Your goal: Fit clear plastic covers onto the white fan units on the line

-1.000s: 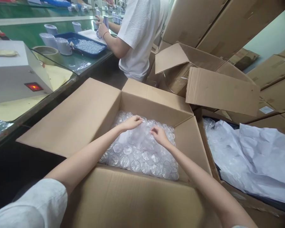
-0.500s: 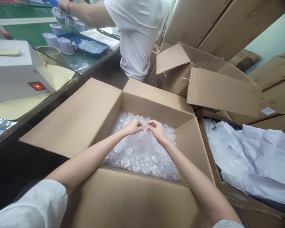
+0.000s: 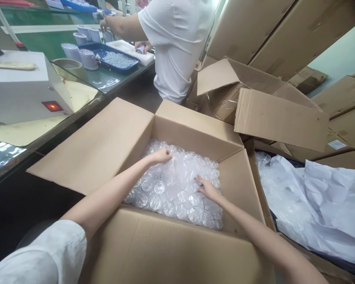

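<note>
An open cardboard box [image 3: 195, 252] stands before me with its flaps folded out. Inside lies a layer of clear, round, shiny pieces [image 3: 155, 202], which look like large bubbles or plastic lids. A thin sheet of clear plastic film [image 3: 177, 173] covers their middle. At the far left of the film is my left hand [image 3: 163, 156], its fingers closed in a pinch on the film. My right hand [image 3: 207, 188] rests low over the right part of the film with fingers apart and nothing gripped.
To the right, another carton holds crumpled white sheeting [image 3: 328, 201]. Behind stand an open carton [image 3: 281, 114] and stacked boxes. A co-worker in a white shirt [image 3: 177, 47] works at the green bench, which bears a blue tray [image 3: 118, 61], white cups [image 3: 88, 59] and a grey machine [image 3: 23, 86].
My hands, earlier pinching the film together at its middle, have parted. The right hand has let go and moved toward me and right; the left has shifted slightly left and away.
</note>
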Available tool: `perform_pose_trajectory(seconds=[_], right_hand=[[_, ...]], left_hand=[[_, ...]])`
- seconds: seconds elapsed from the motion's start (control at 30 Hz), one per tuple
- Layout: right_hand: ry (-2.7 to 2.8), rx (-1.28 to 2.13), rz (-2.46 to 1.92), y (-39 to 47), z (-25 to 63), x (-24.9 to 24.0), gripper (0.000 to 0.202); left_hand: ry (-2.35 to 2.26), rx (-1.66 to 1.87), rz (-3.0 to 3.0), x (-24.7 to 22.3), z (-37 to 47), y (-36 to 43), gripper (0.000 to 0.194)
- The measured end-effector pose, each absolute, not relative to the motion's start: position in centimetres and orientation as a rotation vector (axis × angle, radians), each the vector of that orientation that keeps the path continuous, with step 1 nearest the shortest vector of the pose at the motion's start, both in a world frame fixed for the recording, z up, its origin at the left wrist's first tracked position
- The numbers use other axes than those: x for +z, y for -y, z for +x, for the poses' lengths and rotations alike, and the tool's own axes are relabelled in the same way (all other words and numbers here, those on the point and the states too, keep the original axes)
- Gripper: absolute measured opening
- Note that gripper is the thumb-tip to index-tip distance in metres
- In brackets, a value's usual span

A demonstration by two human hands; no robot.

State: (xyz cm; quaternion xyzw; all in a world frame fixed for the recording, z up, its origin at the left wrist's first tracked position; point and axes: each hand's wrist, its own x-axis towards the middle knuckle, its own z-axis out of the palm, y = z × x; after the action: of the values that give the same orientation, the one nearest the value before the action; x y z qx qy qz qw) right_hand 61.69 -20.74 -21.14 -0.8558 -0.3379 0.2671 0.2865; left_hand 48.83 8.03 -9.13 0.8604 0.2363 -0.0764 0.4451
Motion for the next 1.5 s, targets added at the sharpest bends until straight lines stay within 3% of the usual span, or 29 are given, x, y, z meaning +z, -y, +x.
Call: perform_pose_trajectory(seconds=[0.2,0.4,0.67,0.87,0.97,1.07,1.23,1.5], right_hand=[[0.925,0.666,-2.424,20.6,61.5,-23.4,0.020],[0.960,0.527,-2.457,19.4,62.6,-22.6,0.020],[1.086,0.375,-2.279,17.6,63.6,-14.5,0.021],[1.120,0.428,-2.068,11.7,60.3,-10.1,0.009],[1.007,0.462,-2.038,9.7,59.9,-11.1,0.014],[0.840,0.507,-2.108,10.6,60.7,-13.7,0.022],[0.719,0.619,-2.312,13.7,61.3,-19.2,0.020],[0.725,0.467,-2.513,12.5,61.5,-22.1,0.021]], left_hand=[[-0.645,-0.056,2.047,-7.9,48.6,-8.2,0.027],[-0.709,0.087,2.031,-7.9,48.7,-8.7,0.026],[-0.723,0.206,2.074,-8.3,49.2,-8.2,0.027],[-0.241,0.069,2.165,-8.6,48.7,-4.3,0.030],[-0.250,0.059,2.271,-8.5,48.2,-4.7,0.006],[-0.463,0.149,2.382,-8.0,48.3,-6.7,0.014],[-0.697,0.207,2.501,-8.3,48.9,-8.9,0.020],[-0.450,-0.356,2.623,-14.9,47.3,-6.5,0.038]])
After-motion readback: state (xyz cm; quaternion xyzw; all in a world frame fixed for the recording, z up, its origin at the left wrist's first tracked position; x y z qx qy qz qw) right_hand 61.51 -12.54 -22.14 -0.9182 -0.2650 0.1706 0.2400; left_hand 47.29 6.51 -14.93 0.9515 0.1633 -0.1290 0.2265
